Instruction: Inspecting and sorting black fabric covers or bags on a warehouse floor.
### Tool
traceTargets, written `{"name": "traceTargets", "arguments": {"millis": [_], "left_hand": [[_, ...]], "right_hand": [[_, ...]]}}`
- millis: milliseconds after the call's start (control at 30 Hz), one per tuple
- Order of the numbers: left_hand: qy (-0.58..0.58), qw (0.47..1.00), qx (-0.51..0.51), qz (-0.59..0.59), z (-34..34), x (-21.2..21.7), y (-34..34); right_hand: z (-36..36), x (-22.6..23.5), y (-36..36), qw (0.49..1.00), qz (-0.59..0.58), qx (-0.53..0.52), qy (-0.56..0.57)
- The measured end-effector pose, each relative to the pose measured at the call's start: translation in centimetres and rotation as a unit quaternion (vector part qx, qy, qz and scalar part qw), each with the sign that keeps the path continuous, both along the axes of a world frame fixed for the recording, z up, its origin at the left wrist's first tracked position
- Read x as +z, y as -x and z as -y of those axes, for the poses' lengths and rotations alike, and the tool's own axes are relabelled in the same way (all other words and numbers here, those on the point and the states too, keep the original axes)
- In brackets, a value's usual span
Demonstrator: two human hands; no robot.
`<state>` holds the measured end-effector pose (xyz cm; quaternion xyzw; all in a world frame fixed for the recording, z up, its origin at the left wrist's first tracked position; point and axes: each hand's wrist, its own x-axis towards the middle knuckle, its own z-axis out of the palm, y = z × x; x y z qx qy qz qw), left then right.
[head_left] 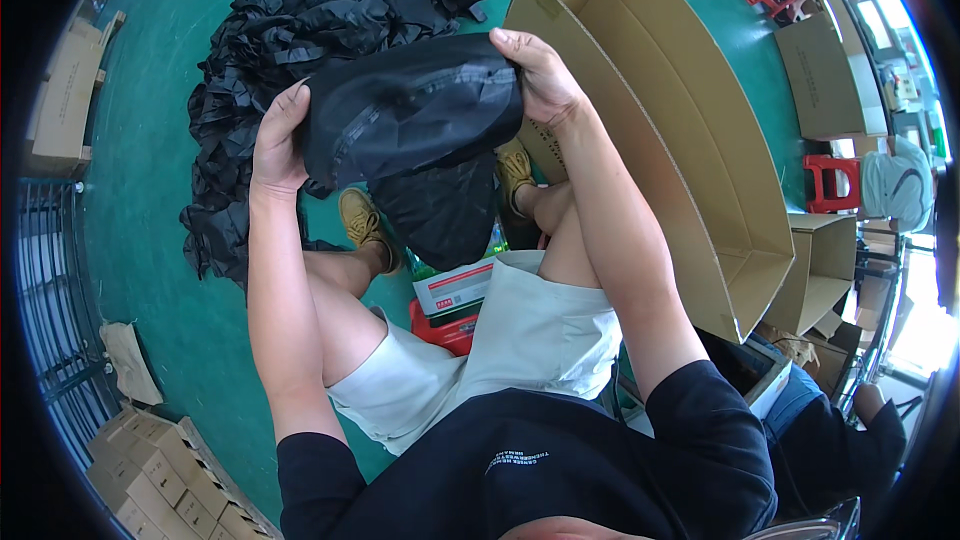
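Stretched out between my hands is a piece of thin black fabric (415,105), with faint pale printing on its face. My left hand (282,138) pinches its left edge, thumb on top. At the upper right corner, my right hand (540,75) grips the cloth with the thumb over the edge. The fingers behind the cloth are partly hidden. Below it, another black fabric piece (440,210) lies between my legs over a white-and-green box (455,290). Past my left hand, a large heap of crumpled black fabric (310,20) spreads over the green floor.
A long open cardboard carton (690,130) stands close on my right. Red stools (832,183) and more cartons (825,75) are beyond it. Stacked boxes (165,475) stand at the lower left. Another person (840,435) is at the lower right.
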<state>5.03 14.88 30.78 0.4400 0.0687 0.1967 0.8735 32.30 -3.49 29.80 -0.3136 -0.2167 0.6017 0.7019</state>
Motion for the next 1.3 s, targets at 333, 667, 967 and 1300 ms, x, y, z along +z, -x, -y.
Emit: {"name": "traceTargets", "arguments": {"millis": [333, 667, 967, 1300], "left_hand": [[0.122, 0.987, 0.031, 0.103, -0.9, -0.4, 0.6], [-0.081, 0.977, -0.155, -0.126, 0.3, 1.1, 2.6], [0.031, 0.972, -0.057, -0.224, -1.8, -6.4, 0.3], [-0.006, 0.856, 0.05, -0.514, -6.9, -22.4, -4.2]], "right_hand": [[-0.3, -0.3, -0.3, 0.998, -0.029, -0.056, 0.008], [2.9, 0.0, -2.1, 0.966, 0.169, 0.193, 0.027], [1.1, -7.1, -2.3, 0.963, 0.144, 0.077, 0.214], [-6.5, -25.4, -2.5, 0.835, 0.372, -0.026, 0.406]]}}
